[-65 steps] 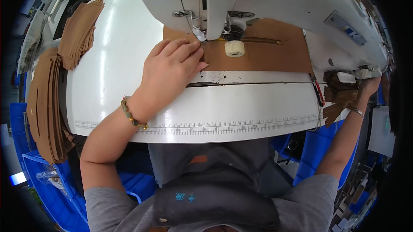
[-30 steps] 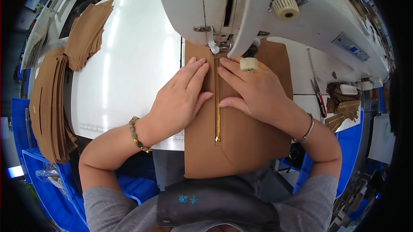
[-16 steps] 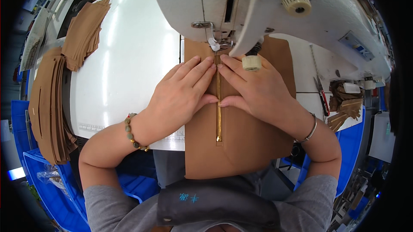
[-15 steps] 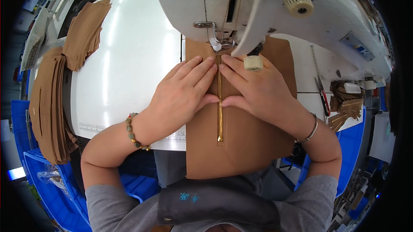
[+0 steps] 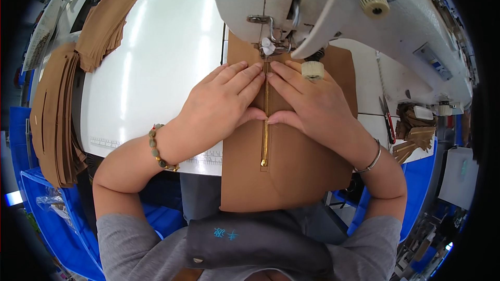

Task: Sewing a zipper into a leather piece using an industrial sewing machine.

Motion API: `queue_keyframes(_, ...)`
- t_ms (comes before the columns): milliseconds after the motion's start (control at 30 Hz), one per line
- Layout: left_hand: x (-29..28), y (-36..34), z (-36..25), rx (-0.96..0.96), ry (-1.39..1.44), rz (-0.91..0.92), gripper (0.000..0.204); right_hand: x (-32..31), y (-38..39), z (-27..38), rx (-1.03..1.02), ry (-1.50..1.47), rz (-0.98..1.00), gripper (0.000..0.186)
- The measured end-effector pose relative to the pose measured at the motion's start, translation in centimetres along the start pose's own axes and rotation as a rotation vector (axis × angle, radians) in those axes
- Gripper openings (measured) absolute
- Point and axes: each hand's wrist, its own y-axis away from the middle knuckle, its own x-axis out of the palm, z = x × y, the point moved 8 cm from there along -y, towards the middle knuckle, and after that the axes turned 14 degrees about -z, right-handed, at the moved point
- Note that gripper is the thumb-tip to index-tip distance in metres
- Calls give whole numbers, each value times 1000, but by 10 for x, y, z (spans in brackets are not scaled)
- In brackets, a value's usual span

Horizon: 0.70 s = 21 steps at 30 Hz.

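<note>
A brown fabric panel (image 5: 291,177) lies under the sewing machine (image 5: 354,0) and hangs over the table's front edge. Down its middle runs a gold zipper (image 5: 266,138) in a narrow slot, its slider at the near end. My left hand (image 5: 221,96) rests flat on the panel left of the zipper, fingers stretched out. My right hand (image 5: 312,98) lies flat on the right side in the same way. Both thumbs meet over the zipper teeth. The fingertips are just short of the presser foot (image 5: 266,49); the needle tip is hard to make out.
Stacks of cut brown pieces (image 5: 54,117) and more brown pieces (image 5: 107,28) lie at the left. Red-handled scissors (image 5: 388,119) and brown scraps (image 5: 416,135) sit at the right. Blue bins (image 5: 67,218) stand below the table. A ruler strip (image 5: 109,143) runs along the front edge.
The view has shifted slightly, so the machine appears farther right and the table a little higher. Both hands keep the same flat pose on the panel beside the zipper.
</note>
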Motion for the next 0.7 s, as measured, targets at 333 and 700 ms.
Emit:
queue_keyframes(333, 1, -1, 2, 9, -6, -16, 69, 4, -1, -4, 15, 6, 5, 70)
queue_keyframes(700, -1, -2, 4, 11, -40, -35, 67, -8, -6, -5, -3, 100, -81, 78)
